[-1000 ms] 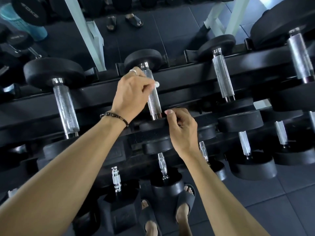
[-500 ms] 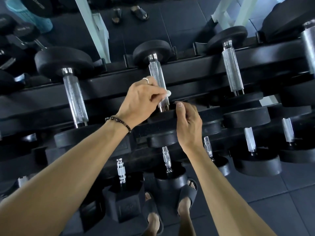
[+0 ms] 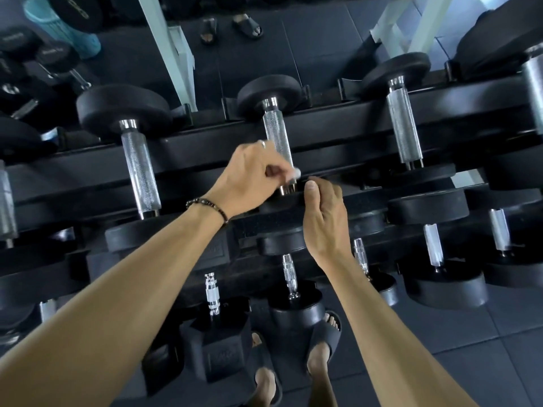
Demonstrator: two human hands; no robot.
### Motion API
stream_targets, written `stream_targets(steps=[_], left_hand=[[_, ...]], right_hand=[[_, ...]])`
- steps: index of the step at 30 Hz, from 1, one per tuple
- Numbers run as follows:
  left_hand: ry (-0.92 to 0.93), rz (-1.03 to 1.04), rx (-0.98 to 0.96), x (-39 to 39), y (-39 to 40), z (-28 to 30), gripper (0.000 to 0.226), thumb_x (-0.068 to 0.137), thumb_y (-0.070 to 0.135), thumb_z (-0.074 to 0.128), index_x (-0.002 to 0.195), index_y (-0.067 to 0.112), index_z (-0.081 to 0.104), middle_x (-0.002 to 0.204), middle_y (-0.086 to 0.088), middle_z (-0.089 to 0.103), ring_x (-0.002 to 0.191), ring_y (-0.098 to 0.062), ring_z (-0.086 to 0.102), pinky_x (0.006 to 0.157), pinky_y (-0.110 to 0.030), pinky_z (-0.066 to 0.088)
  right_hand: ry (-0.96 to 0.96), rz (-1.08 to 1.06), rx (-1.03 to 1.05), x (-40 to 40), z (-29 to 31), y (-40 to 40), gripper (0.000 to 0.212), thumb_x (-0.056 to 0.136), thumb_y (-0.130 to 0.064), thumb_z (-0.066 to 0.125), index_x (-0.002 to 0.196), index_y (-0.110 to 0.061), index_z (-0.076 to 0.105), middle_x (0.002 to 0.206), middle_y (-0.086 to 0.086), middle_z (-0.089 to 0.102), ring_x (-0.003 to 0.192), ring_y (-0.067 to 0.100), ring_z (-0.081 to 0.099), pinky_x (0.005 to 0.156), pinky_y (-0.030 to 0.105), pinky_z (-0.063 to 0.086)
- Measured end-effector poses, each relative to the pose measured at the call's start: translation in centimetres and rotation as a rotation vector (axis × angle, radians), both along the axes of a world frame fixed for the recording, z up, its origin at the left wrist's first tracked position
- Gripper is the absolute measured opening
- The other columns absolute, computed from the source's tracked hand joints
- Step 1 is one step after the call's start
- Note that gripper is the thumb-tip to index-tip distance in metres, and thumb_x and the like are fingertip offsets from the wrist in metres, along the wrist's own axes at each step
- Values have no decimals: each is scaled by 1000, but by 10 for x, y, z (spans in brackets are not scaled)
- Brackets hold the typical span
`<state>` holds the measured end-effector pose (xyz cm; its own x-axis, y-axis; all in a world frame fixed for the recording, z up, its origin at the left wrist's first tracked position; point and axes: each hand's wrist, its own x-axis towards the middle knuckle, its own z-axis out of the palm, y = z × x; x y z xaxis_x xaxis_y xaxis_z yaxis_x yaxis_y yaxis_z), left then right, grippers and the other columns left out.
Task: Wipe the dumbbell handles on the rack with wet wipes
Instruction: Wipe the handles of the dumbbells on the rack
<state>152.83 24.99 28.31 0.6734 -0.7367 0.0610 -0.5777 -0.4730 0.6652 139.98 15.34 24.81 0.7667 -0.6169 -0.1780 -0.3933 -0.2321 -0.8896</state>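
Note:
A black dumbbell rack (image 3: 338, 148) holds several dumbbells with knurled steel handles. My left hand (image 3: 252, 177) is wrapped round the near end of the middle top-row handle (image 3: 276, 133), pinching a small white wet wipe (image 3: 295, 174) against it. Most of the wipe is hidden by the fingers. My right hand (image 3: 324, 218) grips the near black head (image 3: 282, 202) of that same dumbbell, thumb up at its rim. More top-row handles stand to the left (image 3: 141, 174) and right (image 3: 404, 127).
Lower tiers carry smaller dumbbells (image 3: 289, 274), among them a hex one (image 3: 217, 348) by my sandalled feet (image 3: 323, 345). Behind the rack are white frame posts (image 3: 167, 48), a teal cylinder (image 3: 63, 27) and a pair of sandals (image 3: 229, 27) on the dark floor.
My left hand slid down the middle handle from near its far head to its near end, the wipe with it. My right hand stayed on the near head.

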Motion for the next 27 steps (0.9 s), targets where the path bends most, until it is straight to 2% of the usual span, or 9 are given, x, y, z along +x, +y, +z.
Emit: stream_targets(steps=[3, 6, 8, 10, 15, 19, 22, 25, 27], left_hand=[[37, -46, -1, -1, 3, 1, 11, 85, 28, 76, 84, 18, 80, 78, -2, 66, 72, -16, 62, 70, -34, 53], [-45, 176, -135, 12, -11, 3, 15, 88, 29, 73, 79, 18, 79, 79, 1, 67, 73, -13, 60, 75, -27, 51], [-103, 355, -213, 23, -18, -1, 17, 89, 27, 72, 77, 17, 77, 75, 8, 65, 73, -8, 58, 79, -30, 52], [-70, 451, -264, 27, -16, -4, 15, 89, 25, 72, 77, 18, 77, 71, 15, 62, 70, -5, 56, 80, -32, 53], [32, 112, -88, -7, 5, -3, 6, 86, 12, 75, 84, 16, 79, 79, 17, 62, 73, 2, 59, 77, -20, 53], [-62, 302, -219, 6, -7, -8, 12, 87, 12, 72, 77, 17, 76, 80, 12, 70, 78, -8, 63, 77, -25, 53], [-11, 500, -359, 34, -26, 0, 14, 87, 10, 70, 76, 15, 77, 74, 12, 70, 74, -2, 65, 73, -16, 53], [65, 457, -338, 23, -24, 2, 9, 86, 13, 74, 78, 15, 78, 80, 13, 72, 78, 1, 66, 76, -16, 55], [99, 380, -257, 3, -15, -1, 7, 85, 15, 76, 81, 19, 79, 84, 16, 73, 81, -1, 66, 78, -16, 54]], right_hand=[[21, 8, -31, 1, 1, 1, 40, 105, -36, 36, 135, -16, 51, 136, 2, 44, 124, 15, 43, 97, 14, 32], [23, 15, -37, 5, 3, 2, 44, 105, -37, 35, 142, -15, 45, 140, 0, 40, 131, 18, 39, 106, 28, 32], [14, 18, -35, 6, 2, 3, 48, 103, -39, 34, 143, -14, 43, 140, 0, 41, 131, 18, 39, 107, 29, 32], [-5, 0, -22, 7, 1, 4, 56, 97, -45, 31, 142, -13, 44, 137, 0, 45, 129, 17, 40, 107, 30, 33], [-61, -41, -3, 8, 0, 7, 58, 93, -44, 31, 139, -12, 47, 126, -6, 48, 125, 18, 45, 109, 37, 36], [-71, -22, -13, 7, -2, 4, 56, 94, -43, 31, 138, -14, 47, 121, -12, 46, 124, 15, 45, 109, 35, 36], [-60, -9, -7, 7, -5, -1, 55, 94, -43, 29, 138, -16, 47, 124, -12, 48, 125, 14, 44, 109, 36, 36], [-69, -37, 0, 8, -8, -1, 57, 93, -45, 27, 138, -16, 47, 128, -5, 53, 124, 17, 46, 108, 38, 38], [-71, -38, -20, 8, -8, -3, 57, 94, -44, 25, 139, -16, 47, 126, -8, 51, 121, 14, 45, 104, 32, 36]])
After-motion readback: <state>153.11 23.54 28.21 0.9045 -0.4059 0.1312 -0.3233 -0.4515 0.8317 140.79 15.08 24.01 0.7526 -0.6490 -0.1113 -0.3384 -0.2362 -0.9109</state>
